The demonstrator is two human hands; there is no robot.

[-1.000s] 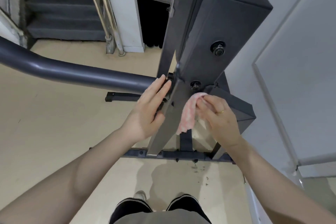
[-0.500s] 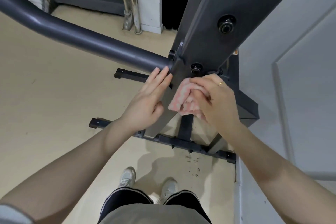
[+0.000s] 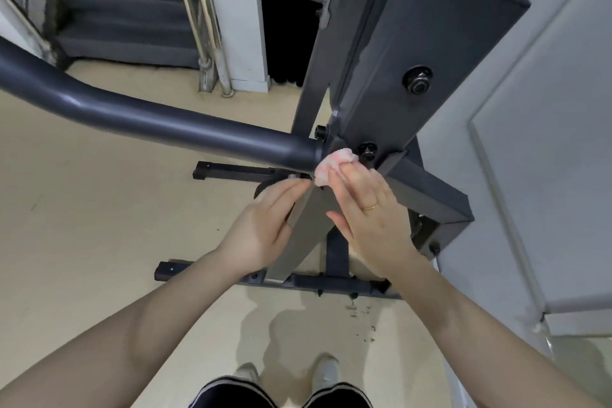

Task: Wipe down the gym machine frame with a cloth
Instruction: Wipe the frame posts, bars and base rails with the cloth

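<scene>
Beige floor (image 3: 82, 242) below, right hand (image 3: 371, 209) flat-fingered pressing pink cloth (image 3: 331, 164) onto frame joint (image 3: 334, 142), left hand (image 3: 265, 225) relaxed beside tube (image 3: 165, 122)

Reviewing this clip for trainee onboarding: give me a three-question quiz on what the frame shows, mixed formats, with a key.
1. True or false: the right hand presses the pink cloth against the machine frame with straight fingers.
2. Multiple choice: the cloth sits
A. on the floor
B. at the joint where the curved tube meets the upright, beside a black bolt
C. draped over the staircase
3. Fill in: the left hand rests its fingertips on the ____ strut below the joint.

Key: 1 true; 2 B; 3 slanted
</scene>
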